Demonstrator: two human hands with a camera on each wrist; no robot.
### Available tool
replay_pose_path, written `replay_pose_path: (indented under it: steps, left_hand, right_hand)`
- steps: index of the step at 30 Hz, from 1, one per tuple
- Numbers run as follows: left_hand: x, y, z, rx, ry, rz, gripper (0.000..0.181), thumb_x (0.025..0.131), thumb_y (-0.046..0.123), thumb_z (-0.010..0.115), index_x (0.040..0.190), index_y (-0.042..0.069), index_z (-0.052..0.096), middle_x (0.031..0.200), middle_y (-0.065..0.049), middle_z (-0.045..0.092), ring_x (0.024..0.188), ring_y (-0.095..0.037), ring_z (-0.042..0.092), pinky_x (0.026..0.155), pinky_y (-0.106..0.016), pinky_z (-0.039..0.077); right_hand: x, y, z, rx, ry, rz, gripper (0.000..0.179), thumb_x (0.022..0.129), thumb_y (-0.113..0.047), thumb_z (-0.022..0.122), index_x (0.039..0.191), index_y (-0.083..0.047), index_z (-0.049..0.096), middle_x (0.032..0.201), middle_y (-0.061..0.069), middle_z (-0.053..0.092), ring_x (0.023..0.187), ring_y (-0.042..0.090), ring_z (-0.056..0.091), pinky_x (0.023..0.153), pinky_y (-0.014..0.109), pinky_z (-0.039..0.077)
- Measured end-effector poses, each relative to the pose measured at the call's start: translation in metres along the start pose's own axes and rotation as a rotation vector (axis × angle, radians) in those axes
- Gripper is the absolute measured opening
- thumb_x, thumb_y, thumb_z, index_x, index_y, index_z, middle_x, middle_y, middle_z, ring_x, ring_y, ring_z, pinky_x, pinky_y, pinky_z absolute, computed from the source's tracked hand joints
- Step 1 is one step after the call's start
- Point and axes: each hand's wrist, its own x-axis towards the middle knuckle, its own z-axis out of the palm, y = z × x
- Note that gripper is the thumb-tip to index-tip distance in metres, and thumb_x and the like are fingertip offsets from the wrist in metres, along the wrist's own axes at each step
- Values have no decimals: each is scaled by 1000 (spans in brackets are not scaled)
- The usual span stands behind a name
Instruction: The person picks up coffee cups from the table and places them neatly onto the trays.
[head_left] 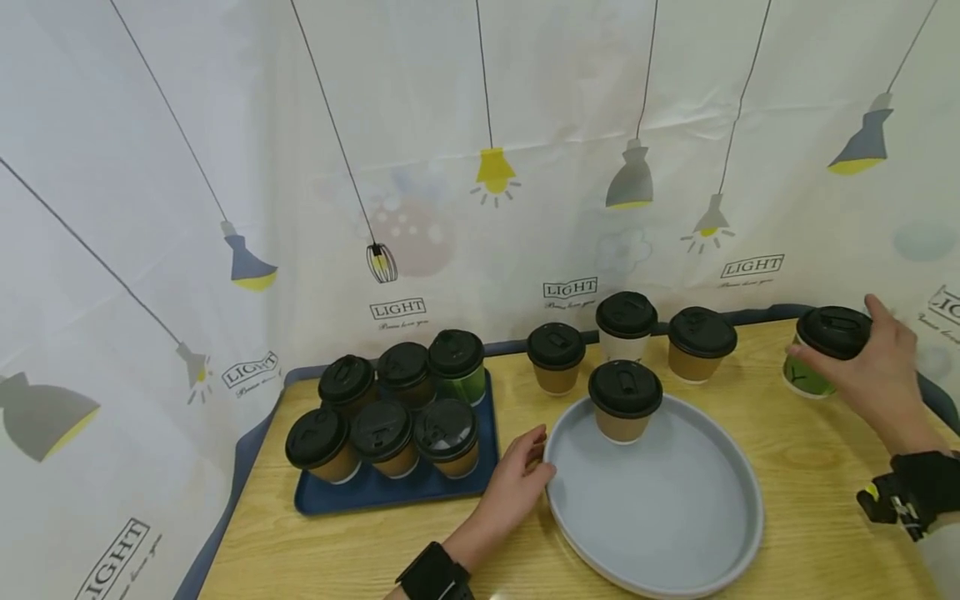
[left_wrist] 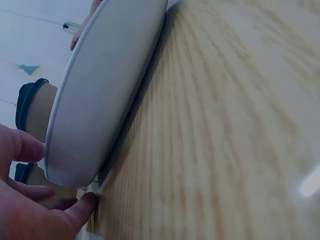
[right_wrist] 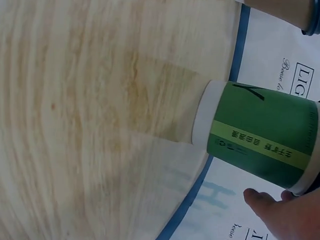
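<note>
At the right, my right hand (head_left: 888,367) grips a green paper cup (head_left: 806,379) near its black lid (head_left: 834,331), thumb on one side and fingers on the other. In the right wrist view, the cup (right_wrist: 262,135) shows a pale base and a light green printed band; whether it touches the table is unclear. My left hand (head_left: 513,483) is at the left side of a round grey tray (head_left: 660,517). Its thumb touches the rim, and its other fingers lie loosely bent beside the wall. One brown lidded cup (head_left: 622,423) stands on the tray's far part.
A blue rectangular tray (head_left: 375,500) at the left carries several black-lidded cups, one of them green (head_left: 468,385). Behind the round tray stand two brown cups (head_left: 557,379) (head_left: 693,364) and a white cup (head_left: 621,346). A lamp-print cloth (head_left: 480,250) hangs behind the wooden table (head_left: 795,450).
</note>
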Motion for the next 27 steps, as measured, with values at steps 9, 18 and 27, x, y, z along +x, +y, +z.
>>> replay_pose_path:
  steps: [9, 18, 27]
  left_hand:
    - [1, -1, -3, 45, -15, -19, 57, 103, 17, 54, 157, 6, 43, 158, -12, 45, 145, -31, 43, 116, -49, 36]
    - [2, 0, -2, 20, -33, -10, 58, 102, 16, 55, 157, 5, 43, 158, -12, 45, 146, -31, 42, 117, -50, 35]
    - [3, -4, -3, 15, -44, -35, 58, 104, 19, 52, 159, 7, 41, 160, -11, 43, 147, -30, 41, 118, -49, 35]
  right_hand:
    - [0, 2, 4, 13, 3, -40, 100, 99, -41, 67, 167, -6, 1, 158, 46, 3, 136, 71, 18, 92, 82, 30]
    - [-14, -9, -11, 2, 44, -123, 96, 98, -27, 70, 164, 3, 7, 157, 45, 9, 128, 72, 29, 91, 80, 34]
    - [-54, -64, -26, 57, 15, -256, 97, 93, -24, 76, 164, 1, 15, 158, 42, 19, 132, 69, 29, 102, 80, 26]
